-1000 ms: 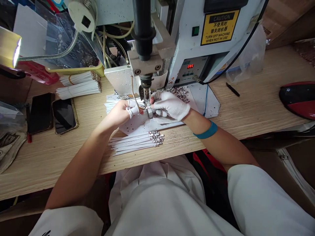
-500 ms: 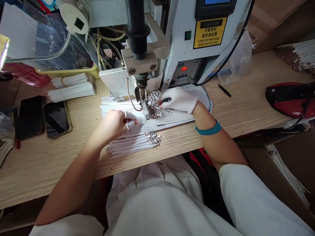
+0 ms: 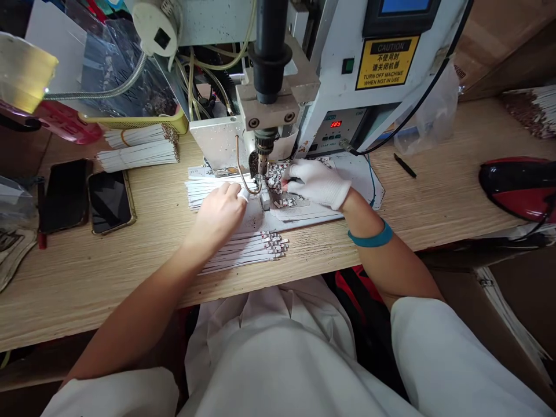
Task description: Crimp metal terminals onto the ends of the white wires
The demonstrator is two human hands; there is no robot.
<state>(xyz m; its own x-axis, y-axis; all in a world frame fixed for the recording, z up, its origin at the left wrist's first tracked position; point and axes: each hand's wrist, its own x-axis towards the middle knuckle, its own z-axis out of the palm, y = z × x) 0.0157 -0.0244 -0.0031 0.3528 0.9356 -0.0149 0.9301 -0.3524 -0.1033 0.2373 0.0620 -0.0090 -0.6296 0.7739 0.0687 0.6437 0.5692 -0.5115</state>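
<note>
My left hand (image 3: 222,211), with white covers on some fingers, is curled over a row of white wires (image 3: 197,190) left of the machine's tip (image 3: 262,165). Its fingertips are hidden, so what they hold cannot be made out. My right hand (image 3: 319,184), in a white glove, has thumb and finger drawn together at a heap of small white-and-dark pieces (image 3: 274,176). Anything pinched there is too small to tell. Between the hands, a small grey block (image 3: 264,200) stands under the tip. Nearer me lies a bundle of wires with small pieces on their ends (image 3: 273,245).
Two phones (image 3: 65,194) and tied wire bundles (image 3: 139,153) lie at left. The machine's control box (image 3: 334,130) rises behind my right hand. Farther right are a black stick-like thing (image 3: 405,165) and a red-and-black device (image 3: 516,188). A hose-armed lamp (image 3: 26,72) reaches in from the left.
My left hand has moved back from in front of the block onto the white wires, fingers turned down. My right hand stays at the heap. The whole view has shifted slightly.
</note>
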